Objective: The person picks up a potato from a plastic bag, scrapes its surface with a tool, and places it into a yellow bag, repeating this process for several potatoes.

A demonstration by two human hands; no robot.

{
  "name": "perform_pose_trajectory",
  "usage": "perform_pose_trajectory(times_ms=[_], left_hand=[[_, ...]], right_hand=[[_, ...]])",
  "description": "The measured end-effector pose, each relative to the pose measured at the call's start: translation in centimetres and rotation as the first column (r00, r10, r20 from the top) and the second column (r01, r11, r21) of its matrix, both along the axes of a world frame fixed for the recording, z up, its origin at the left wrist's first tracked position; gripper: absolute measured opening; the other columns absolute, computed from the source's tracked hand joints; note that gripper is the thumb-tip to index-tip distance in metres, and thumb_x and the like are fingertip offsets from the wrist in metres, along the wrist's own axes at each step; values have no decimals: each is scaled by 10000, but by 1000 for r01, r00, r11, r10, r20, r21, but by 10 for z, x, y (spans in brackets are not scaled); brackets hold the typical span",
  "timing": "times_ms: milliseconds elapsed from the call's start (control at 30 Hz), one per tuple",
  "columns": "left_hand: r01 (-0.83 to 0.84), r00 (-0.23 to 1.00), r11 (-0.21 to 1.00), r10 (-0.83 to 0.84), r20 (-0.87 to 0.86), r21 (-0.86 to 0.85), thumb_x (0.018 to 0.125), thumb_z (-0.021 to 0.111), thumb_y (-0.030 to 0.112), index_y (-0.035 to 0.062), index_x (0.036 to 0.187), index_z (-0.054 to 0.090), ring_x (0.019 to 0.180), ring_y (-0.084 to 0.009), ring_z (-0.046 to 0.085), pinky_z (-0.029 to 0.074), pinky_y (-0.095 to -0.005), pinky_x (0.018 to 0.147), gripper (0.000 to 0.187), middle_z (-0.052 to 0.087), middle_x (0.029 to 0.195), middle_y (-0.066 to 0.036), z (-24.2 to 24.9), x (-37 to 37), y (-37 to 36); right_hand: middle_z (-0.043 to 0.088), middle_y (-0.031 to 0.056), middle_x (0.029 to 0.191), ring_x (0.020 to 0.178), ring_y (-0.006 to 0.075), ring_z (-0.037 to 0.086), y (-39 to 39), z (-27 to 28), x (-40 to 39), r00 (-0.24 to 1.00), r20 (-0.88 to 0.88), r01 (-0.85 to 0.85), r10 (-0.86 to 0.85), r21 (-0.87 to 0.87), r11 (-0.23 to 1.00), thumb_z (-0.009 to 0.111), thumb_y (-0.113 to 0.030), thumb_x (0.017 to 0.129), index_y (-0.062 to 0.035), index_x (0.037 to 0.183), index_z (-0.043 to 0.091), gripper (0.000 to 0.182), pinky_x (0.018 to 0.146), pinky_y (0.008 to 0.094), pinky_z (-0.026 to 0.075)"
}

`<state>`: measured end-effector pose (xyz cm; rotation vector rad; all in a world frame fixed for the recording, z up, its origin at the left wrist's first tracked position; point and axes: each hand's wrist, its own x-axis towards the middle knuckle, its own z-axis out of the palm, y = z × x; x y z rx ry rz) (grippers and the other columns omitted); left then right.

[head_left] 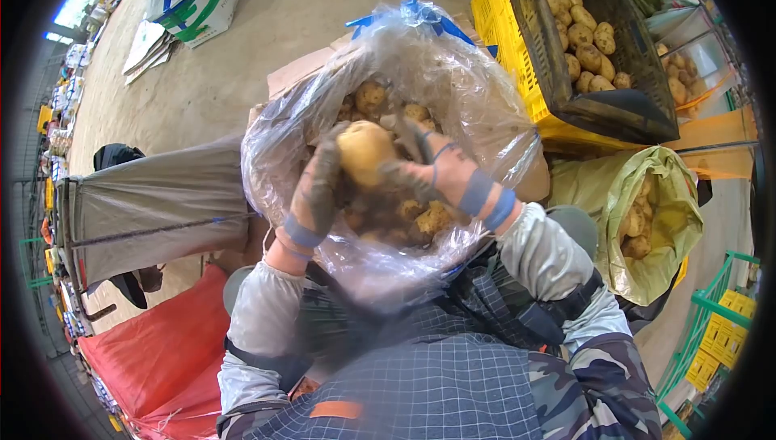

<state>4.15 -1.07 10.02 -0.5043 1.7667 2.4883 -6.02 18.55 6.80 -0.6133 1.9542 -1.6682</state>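
A large pale potato (364, 151) is held up between my two gloved hands, over a clear plastic bag (485, 108) lining a box. My left hand (322, 185) presses against its left side, fingers closed around it. On the other side, my right hand (432, 169) grips it with the thumb low and the fingers above, slightly blurred. Beneath lie several dirt-covered potatoes (434, 217) in the bag, partly hidden by my hands. Blue tape (416, 13) shows at the bag's far rim.
A yellow crate (499, 31) with a dark lining holds potatoes (586, 35) at the upper right. Below it stands a green sack (659, 254) of potatoes. A grey cloth-covered frame (162, 197) and red sheet (174, 343) lie left. A green-and-white box (212, 3) stands far left.
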Motion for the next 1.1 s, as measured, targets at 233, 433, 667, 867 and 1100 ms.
perform_pose_trajectory(times_ms=[233,433,667,867,1100], left_hand=[[361,917,929,-369,153,80,1024,563,317,39,1510,414,1314,-207,521,424,-330,1082,579,544,1448,-131,-1,6,10],[641,759,556,-357,545,-529,930,682,364,29,1427,511,1259,-285,580,440,-360,1071,623,565,1427,-154,-99,-50,-27],[529,809,-37,-279,517,-848,848,707,347,100,1437,497,1316,-383,512,420,-451,1100,672,511,1455,-191,-200,-187,-41],[525,651,-499,-287,703,-690,857,713,297,162,1397,547,1323,-327,522,461,-458,1051,581,500,1472,-151,-252,-260,-45],[304,710,-691,-295,640,-656,867,692,272,141,1320,599,1310,-289,530,469,-416,1038,480,563,1376,-202,-233,-231,-55]], right_hand=[[701,72,1051,789,133,644,48,41,-42,910,372,311,-185,-315,896,699,-372,924,-107,1213,663,394,702,285,539],[711,62,916,507,68,410,102,89,-106,729,540,683,-422,-531,501,633,-393,954,-19,1214,642,456,537,233,398],[709,118,946,521,78,510,63,83,-68,843,385,510,-375,-355,783,581,-211,964,21,1258,615,376,467,223,430],[709,84,886,583,74,558,56,93,-76,870,378,414,-316,-213,885,557,-162,949,22,1214,645,335,522,206,451],[698,68,929,558,80,542,63,99,-91,762,584,468,-281,-196,862,639,-201,915,7,1206,624,358,487,217,419]])
